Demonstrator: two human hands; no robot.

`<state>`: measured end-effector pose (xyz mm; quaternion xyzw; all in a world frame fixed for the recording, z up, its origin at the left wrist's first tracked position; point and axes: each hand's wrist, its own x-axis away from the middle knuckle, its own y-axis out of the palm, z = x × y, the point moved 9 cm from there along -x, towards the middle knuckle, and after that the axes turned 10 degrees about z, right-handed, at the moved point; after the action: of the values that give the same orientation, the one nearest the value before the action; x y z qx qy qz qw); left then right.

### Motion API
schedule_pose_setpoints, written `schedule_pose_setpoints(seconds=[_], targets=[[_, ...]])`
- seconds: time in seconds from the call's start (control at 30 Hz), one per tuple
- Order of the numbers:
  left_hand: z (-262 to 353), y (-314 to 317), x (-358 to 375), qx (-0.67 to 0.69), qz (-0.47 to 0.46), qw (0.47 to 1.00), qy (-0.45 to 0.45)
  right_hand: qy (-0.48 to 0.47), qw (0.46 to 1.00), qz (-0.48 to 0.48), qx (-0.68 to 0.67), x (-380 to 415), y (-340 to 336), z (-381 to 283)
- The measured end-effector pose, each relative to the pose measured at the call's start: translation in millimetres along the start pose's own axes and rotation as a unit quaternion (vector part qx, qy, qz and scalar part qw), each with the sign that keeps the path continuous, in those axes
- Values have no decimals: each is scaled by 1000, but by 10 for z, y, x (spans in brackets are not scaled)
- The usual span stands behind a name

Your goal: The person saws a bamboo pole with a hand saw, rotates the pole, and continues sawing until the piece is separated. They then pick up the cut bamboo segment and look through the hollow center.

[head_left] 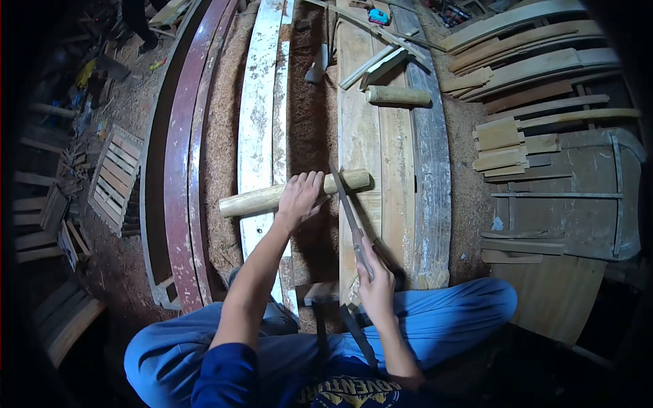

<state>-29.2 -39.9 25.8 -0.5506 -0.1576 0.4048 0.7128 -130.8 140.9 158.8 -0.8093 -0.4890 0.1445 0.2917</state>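
Head view: left hand (300, 195) curls over the pole (255, 202), pressing it across two boards (360, 238); right hand (375, 279) grips the saw (347, 204), its blade against the pole near one end. Beyond lies a shorter log (400, 96).

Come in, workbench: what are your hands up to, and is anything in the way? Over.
Left hand gripping round log. Right hand holding long narrow tool, angled across log. Shorter log beyond, clear of both.

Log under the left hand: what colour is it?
The log is pale yellowish tan; head view shows it.
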Motion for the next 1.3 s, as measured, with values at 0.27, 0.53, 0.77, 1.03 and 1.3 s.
schedule_pose_setpoints(seconds=[0.27, 0.53, 0.77, 1.03, 1.3], targets=[[48, -31, -21, -28, -4, 1000, 9, -62, 998, 28, 14, -265, 92, -149], [58, -4, 8, -15, -17, 1000, -2, -26, 1000, -5, 11, -656, 327, -142], [216, -43, 97, -48, 4, 999, -5, -24, 999, 9, 35, -1, -92, -91], [201, -73, 107, -66, 5, 998, 1, -23, 999, 16, 31, 123, -241, -58], [130, -66, 97, -56, -34, 998, -17, 4, 999, -11, 30, -579, 219, -130]])
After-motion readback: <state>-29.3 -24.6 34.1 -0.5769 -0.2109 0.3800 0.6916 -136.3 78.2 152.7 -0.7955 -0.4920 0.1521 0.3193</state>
